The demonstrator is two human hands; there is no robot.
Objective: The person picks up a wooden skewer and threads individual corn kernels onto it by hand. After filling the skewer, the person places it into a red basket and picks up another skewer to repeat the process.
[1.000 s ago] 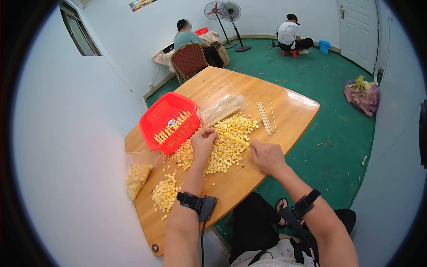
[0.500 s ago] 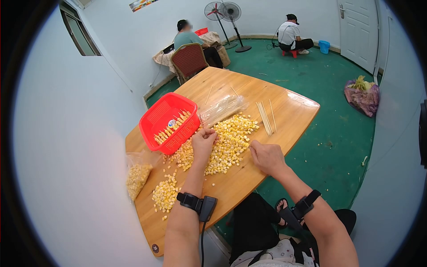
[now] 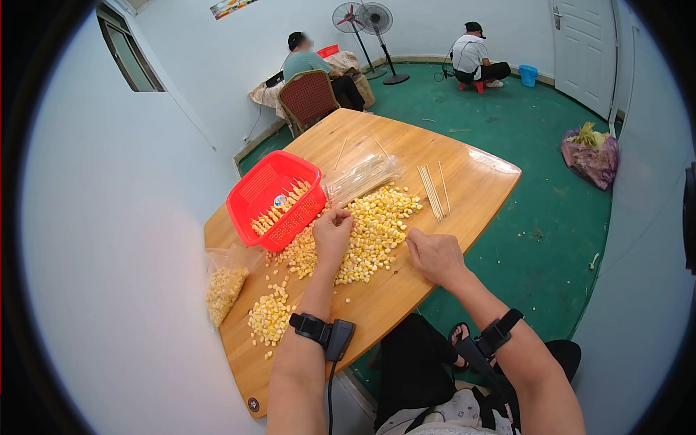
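Note:
A wide heap of yellow corn kernels [image 3: 378, 219] lies on the wooden table in front of me. My left hand [image 3: 333, 233] is over the heap's near left side, thumb and fingers pinched together; whatever is in the pinch is too small or hidden to make out. At the heap's right edge, my right hand [image 3: 437, 257] is closed with its knuckles up, and its fingers hide anything inside. A red plastic basket [image 3: 250, 181] stands beyond my left hand, with several skewers of corn kernels [image 3: 279, 210] lying in it.
A clear bag of wooden sticks [image 3: 362, 179] lies behind the heap, with loose sticks [image 3: 432, 193] to the right. A smaller kernel pile [image 3: 269, 317] and a bag of kernels [image 3: 224, 293] are at left. Two people sit farther back, near standing fans [image 3: 376, 19].
My left fingertips have shifted very slightly over the kernels. My right hand and the things on the table look the same.

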